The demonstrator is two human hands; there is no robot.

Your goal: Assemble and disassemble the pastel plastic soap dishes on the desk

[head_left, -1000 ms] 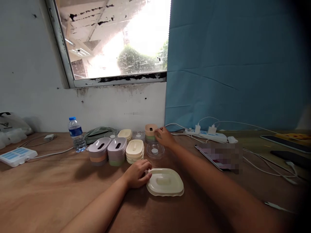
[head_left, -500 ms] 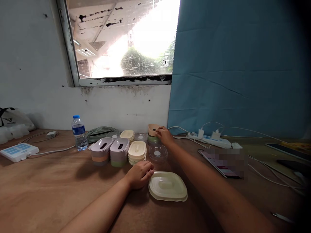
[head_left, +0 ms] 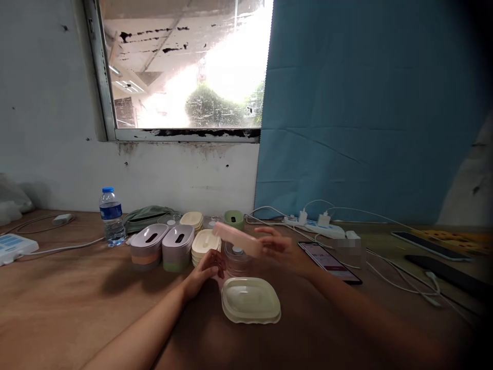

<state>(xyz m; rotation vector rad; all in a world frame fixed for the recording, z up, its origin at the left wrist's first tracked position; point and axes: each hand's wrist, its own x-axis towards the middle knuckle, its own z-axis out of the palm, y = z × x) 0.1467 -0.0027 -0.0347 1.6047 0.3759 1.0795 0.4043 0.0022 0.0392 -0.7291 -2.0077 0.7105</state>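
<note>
My right hand (head_left: 279, 245), fingers spread at the near end, grips a peach-pink container (head_left: 236, 239), tilted and blurred in mid-air above the table. My left hand (head_left: 205, 268) has bent, slightly parted fingers and holds nothing I can see. It is close to a stack of cream lids (head_left: 206, 240). In front of both hands lies a pale cream-green lid (head_left: 251, 300). A clear round-cornered lid (head_left: 238, 262) is partly hidden under the raised container. Behind it stands a green container (head_left: 233, 218) with a dark slot.
Two lilac containers (head_left: 150, 237) with dark slots stand left of the cream stack. Further left is a water bottle (head_left: 111, 218), with a grey-green cloth bag (head_left: 150, 218) beside it. A phone (head_left: 329, 261), cables and a power strip (head_left: 319, 228) lie on the right.
My right hand has lifted the peach-pink container off the green one and brought it nearer, tilting it. My left hand has left the edge of the cream-green lid. The view has shifted right.
</note>
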